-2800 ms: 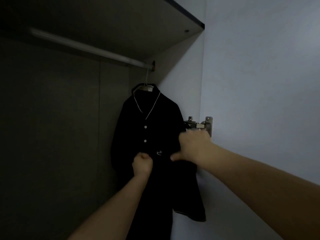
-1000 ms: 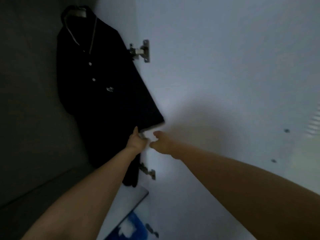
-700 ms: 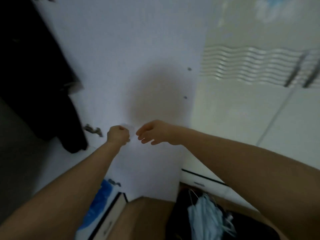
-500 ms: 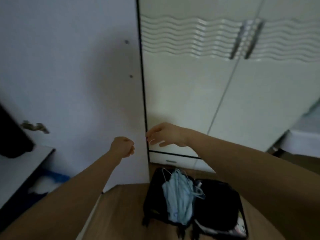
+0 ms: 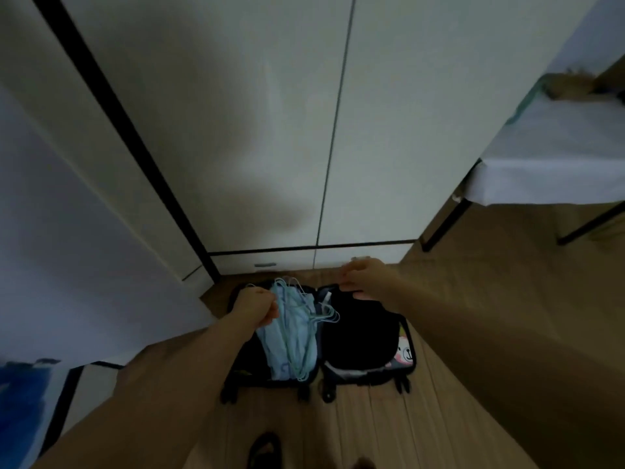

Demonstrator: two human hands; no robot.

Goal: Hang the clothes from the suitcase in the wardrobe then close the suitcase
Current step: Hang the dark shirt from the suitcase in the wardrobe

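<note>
Both arms have swung away from the hanging black shirt of the earlier frames and now reach down over the open black hard-shell suitcase (image 5: 358, 336), which lies flat on the brown wooden plank floor (image 5: 378, 431) just in front of the closed white wardrobe doors (image 5: 270, 130). Its two halves are spread side by side with the small wheels toward the viewer. In the suitcase's left half lies a bundle of pale blue clothes (image 5: 287, 336) with thin pale blue wire hangers (image 5: 316, 311) on top, their hooks toward the wardrobe. The right half looks dark, and a white patch with a cartoon face shows at its right edge.

Above the suitcase's left half, the left hand (image 5: 255, 308) is at the end of a forearm stretched forward from the lower left; its fingers are curled into a loose fist right beside the pale blue clothes, but whether it grips the fabric cannot be told. Over the far rim of the right half, the right hand (image 5: 363, 279) is extended from the right, its fingers loosely spread and slightly bent, holding nothing.

Left of the suitcase stands an open white wardrobe door (image 5: 67, 248). Right of the suitcase, well apart, is a desk with a white cloth and thin black legs (image 5: 548, 157).
</note>
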